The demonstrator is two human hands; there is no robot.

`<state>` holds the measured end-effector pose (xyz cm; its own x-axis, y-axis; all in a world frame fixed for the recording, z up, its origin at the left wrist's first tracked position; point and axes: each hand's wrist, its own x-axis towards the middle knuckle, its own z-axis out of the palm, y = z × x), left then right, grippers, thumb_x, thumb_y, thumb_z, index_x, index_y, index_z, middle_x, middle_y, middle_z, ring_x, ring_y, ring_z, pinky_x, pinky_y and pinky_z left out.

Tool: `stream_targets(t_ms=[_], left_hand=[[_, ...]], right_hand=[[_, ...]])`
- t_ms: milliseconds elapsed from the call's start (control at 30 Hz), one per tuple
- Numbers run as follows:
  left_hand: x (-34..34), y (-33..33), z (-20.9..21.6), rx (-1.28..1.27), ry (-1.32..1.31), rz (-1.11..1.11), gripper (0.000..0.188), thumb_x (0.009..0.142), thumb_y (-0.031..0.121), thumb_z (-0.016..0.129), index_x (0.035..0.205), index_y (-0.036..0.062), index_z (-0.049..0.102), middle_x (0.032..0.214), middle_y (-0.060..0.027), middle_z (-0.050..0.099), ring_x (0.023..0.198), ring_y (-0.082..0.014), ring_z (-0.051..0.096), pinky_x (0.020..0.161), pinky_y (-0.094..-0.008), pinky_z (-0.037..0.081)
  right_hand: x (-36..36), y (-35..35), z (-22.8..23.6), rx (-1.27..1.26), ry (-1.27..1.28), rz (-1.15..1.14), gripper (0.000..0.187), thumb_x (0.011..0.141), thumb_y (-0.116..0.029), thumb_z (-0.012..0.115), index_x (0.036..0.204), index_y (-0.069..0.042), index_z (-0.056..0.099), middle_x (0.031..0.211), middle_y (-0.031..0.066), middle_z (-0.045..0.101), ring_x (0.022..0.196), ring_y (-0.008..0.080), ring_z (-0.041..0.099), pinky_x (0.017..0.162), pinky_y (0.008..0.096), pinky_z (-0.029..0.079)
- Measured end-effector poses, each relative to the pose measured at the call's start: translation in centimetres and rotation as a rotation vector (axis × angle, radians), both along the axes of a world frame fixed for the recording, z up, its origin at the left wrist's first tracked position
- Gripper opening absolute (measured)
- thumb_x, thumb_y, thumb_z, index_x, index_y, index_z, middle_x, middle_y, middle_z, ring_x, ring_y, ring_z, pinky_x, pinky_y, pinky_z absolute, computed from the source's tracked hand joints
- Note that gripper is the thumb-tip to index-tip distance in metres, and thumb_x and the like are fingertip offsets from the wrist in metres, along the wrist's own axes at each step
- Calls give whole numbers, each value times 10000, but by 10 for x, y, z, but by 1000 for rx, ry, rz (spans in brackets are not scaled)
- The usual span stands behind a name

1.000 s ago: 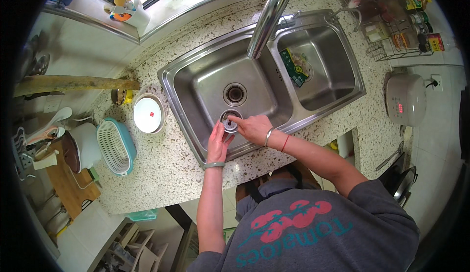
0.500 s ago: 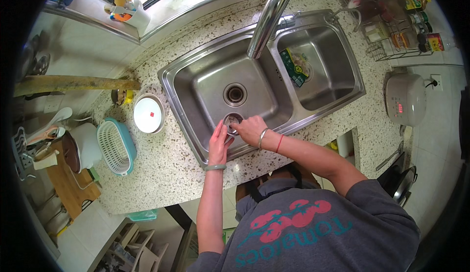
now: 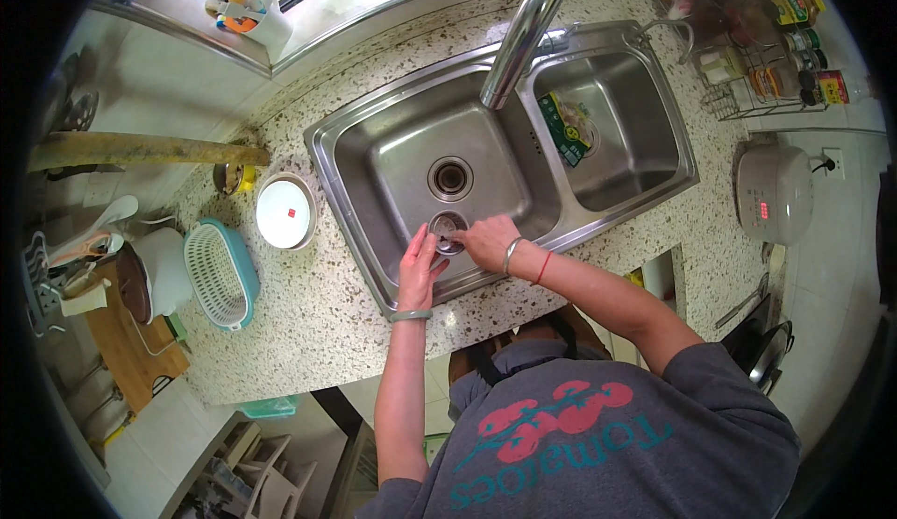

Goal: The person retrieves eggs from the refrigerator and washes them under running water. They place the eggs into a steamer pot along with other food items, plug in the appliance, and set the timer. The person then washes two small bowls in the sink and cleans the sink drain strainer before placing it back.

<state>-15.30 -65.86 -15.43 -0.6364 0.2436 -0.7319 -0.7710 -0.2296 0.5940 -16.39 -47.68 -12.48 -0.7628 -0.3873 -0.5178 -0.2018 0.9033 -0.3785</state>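
A small round metal cup, which looks like a sink strainer basket [image 3: 450, 224], is held over the near edge of the large sink basin [image 3: 392, 159]. My left hand [image 3: 419, 262] supports it from the left, its fingers and thumb closed round the side. My right hand [image 3: 490, 241] comes from the right with fingers curled, the fingertips at the cup's rim and inside. Some bits seem to cling to the inner surface, too small to name. Beyond the cup lies the drain opening [image 3: 450, 179], with a dark hole at its centre.
The chrome faucet [image 3: 528, 38] arches over the divider. A green package [image 3: 563, 128] lies in the smaller basin. On the left stand white bowls [image 3: 283, 213] and a blue-rimmed draining basket [image 3: 220, 274]. A rice cooker [image 3: 774, 190] sits at the right, below a spice rack [image 3: 747, 80].
My right hand has shifted slightly to the right, its fingertips still at the cup. More of the cup's inside shows. The left hand keeps its hold.
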Motion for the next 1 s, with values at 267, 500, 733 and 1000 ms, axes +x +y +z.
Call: stream_targets(t_ms=[267, 500, 733, 1000], left_hand=[[1, -3, 0, -27, 21, -2, 546, 928, 327, 602, 1401, 127, 415, 1158, 19, 572, 1001, -90, 544, 856, -327, 462], [3, -5, 0, -25, 7, 30, 560, 925, 310, 609, 1408, 114, 404, 1197, 16, 553, 1039, -94, 530, 874, -338, 455], [4, -3, -2, -24, 26, 8, 561, 930, 306, 602, 1409, 100, 397, 1189, 17, 553, 1044, -92, 520, 872, -343, 456], [0, -9, 3, -15, 27, -10, 588, 928, 315, 602, 1422, 91, 375, 1293, 3, 499, 1102, -110, 505, 894, -344, 453]], right_hand=[[-1, -7, 17, -22, 5, -129, 313, 877, -156, 503, 1189, -171, 517, 849, 128, 691, 759, 308, 681, 629, 423, 527], [6, -7, 3, -24, -78, -47, 306, 884, -165, 495, 1186, -183, 536, 871, 139, 692, 788, 321, 678, 657, 430, 531], [7, -14, 3, -101, 12, -50, 289, 879, -172, 508, 1158, -208, 577, 853, 119, 696, 777, 299, 684, 637, 422, 531], [5, -4, 7, -72, 10, -69, 276, 891, -163, 481, 1147, -202, 575, 831, 125, 691, 764, 314, 678, 636, 437, 529]])
